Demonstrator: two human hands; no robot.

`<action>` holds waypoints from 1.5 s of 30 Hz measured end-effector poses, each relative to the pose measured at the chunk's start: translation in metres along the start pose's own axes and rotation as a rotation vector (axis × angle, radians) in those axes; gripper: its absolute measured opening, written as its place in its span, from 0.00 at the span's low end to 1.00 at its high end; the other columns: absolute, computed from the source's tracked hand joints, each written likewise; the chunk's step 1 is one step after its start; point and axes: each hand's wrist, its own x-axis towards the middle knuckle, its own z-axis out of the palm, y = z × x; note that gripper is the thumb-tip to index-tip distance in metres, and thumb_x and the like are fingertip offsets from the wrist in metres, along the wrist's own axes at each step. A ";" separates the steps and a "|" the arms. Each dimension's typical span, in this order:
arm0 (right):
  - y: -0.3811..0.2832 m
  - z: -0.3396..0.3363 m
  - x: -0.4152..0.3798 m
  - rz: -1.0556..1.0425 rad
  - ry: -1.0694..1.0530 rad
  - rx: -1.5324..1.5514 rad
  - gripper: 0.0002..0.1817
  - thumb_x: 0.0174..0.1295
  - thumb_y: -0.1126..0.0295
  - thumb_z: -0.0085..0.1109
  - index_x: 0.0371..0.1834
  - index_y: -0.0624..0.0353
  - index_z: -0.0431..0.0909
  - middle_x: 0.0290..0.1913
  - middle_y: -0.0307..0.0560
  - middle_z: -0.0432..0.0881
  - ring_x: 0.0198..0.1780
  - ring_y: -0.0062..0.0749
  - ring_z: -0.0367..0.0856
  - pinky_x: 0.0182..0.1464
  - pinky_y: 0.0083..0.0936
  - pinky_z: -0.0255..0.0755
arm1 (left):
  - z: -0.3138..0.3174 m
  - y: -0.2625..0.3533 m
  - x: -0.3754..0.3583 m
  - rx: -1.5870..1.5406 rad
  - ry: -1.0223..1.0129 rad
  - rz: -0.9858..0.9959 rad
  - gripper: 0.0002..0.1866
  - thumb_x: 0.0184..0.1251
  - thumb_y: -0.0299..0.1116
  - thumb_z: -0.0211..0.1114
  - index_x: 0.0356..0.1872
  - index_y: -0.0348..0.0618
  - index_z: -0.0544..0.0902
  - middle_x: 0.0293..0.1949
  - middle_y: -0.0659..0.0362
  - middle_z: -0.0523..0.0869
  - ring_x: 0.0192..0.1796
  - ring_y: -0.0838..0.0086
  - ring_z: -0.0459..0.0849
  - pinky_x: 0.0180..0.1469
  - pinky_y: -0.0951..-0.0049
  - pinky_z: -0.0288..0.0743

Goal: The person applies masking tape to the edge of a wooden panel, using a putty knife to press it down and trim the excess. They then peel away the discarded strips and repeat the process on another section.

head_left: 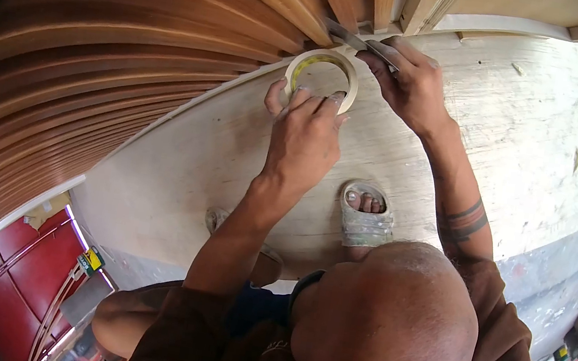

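My left hand grips the lower edge of a roll of pale masking tape, its fingers hooked into the ring. A little to the right, my right hand is closed on a thin metal blade, perhaps a putty knife; its handle is hidden by the fingers. The blade points left, at the foot of the brown wooden slats. The tape roll is close to the pale strip along the base of the slats.
Under the hands lies a pale plywood board. A foot in a stained sandal stands on it. At the upper right are wooden frame pieces. Red panels show at the lower left.
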 end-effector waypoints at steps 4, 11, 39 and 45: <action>0.004 0.001 0.000 0.016 0.006 -0.068 0.10 0.66 0.69 0.74 0.48 0.55 0.89 0.35 0.44 0.84 0.31 0.46 0.85 0.31 0.38 0.79 | 0.001 0.001 0.000 0.014 -0.011 -0.012 0.12 0.67 0.28 0.72 0.49 0.36 0.90 0.38 0.54 0.91 0.50 0.61 0.85 0.74 0.39 0.54; -0.023 0.003 -0.014 -0.036 0.079 -0.188 0.12 0.61 0.77 0.77 0.48 0.60 0.89 0.34 0.46 0.85 0.27 0.44 0.85 0.28 0.35 0.78 | 0.000 -0.001 0.000 0.024 -0.015 -0.046 0.10 0.68 0.28 0.71 0.47 0.38 0.90 0.38 0.54 0.91 0.50 0.61 0.85 0.75 0.39 0.55; -0.021 0.004 -0.023 0.094 0.093 -0.075 0.11 0.66 0.67 0.76 0.50 0.55 0.90 0.32 0.44 0.83 0.26 0.42 0.81 0.28 0.37 0.75 | -0.005 -0.005 -0.010 0.041 0.047 -0.093 0.14 0.67 0.31 0.72 0.50 0.35 0.90 0.36 0.51 0.92 0.47 0.60 0.85 0.71 0.43 0.58; -0.025 0.000 -0.020 0.151 0.045 -0.063 0.12 0.64 0.75 0.76 0.50 0.61 0.88 0.37 0.48 0.88 0.31 0.45 0.87 0.31 0.36 0.79 | 0.001 -0.002 -0.011 0.058 0.026 -0.079 0.14 0.66 0.31 0.72 0.50 0.36 0.90 0.36 0.51 0.92 0.46 0.60 0.85 0.70 0.44 0.59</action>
